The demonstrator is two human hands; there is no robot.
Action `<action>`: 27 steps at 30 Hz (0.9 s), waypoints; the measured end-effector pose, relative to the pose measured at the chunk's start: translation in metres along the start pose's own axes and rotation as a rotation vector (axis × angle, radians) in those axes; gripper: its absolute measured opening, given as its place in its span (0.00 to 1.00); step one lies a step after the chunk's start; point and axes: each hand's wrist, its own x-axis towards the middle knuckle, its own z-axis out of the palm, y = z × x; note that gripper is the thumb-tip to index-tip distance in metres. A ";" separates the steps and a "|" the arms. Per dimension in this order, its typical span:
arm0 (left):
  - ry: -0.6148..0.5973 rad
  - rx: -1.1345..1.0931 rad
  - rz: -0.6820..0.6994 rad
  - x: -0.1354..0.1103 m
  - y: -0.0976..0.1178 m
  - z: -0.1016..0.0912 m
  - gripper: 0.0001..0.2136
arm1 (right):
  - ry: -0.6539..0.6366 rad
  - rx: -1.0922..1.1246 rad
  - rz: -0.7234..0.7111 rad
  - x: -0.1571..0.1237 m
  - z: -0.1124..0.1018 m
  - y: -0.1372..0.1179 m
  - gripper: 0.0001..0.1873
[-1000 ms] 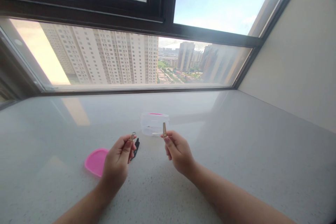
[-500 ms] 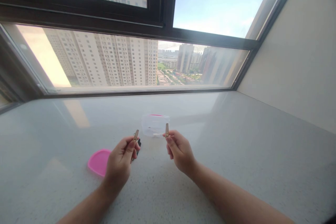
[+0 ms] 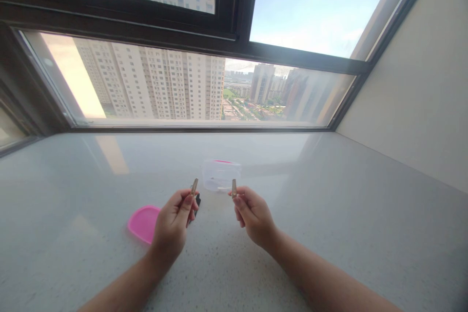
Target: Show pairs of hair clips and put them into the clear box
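Note:
My left hand (image 3: 175, 217) is closed in a pinch on a small, slim, gold-coloured clip (image 3: 194, 185), which points up and tilts right. Level with it, my right hand (image 3: 255, 214) pinches a similar gold-coloured clip (image 3: 234, 187), held nearly upright. The two clips are apart. Just past the left fingers shows a black object (image 3: 198, 202), mostly hidden by the hand, so its kind is unclear. Beyond both hands stands a clear plastic container (image 3: 221, 173) with a bit of pink at its far edge. A pink lid (image 3: 142, 223) lies left of my left hand, partly covered by it.
Everything rests on a pale speckled countertop (image 3: 226, 263) or sill. A dark-framed window (image 3: 204, 130) closes off its far side, with tall buildings outside. A white wall (image 3: 420, 92) rises on the right.
The view has shifted slightly, so the scene sits a little further right. My hands have come slightly closer together, and both still grip their clips.

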 end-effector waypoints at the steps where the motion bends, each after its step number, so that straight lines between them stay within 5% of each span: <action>1: -0.002 0.001 0.000 0.000 0.000 0.000 0.13 | 0.014 0.010 0.018 0.001 0.000 0.001 0.16; 15: 0.009 -0.015 0.000 0.001 -0.004 -0.001 0.13 | 0.127 0.054 0.004 0.006 -0.003 0.003 0.19; 27: 0.073 -0.038 0.039 -0.001 0.000 -0.001 0.12 | 0.079 0.031 0.013 0.001 -0.001 0.003 0.18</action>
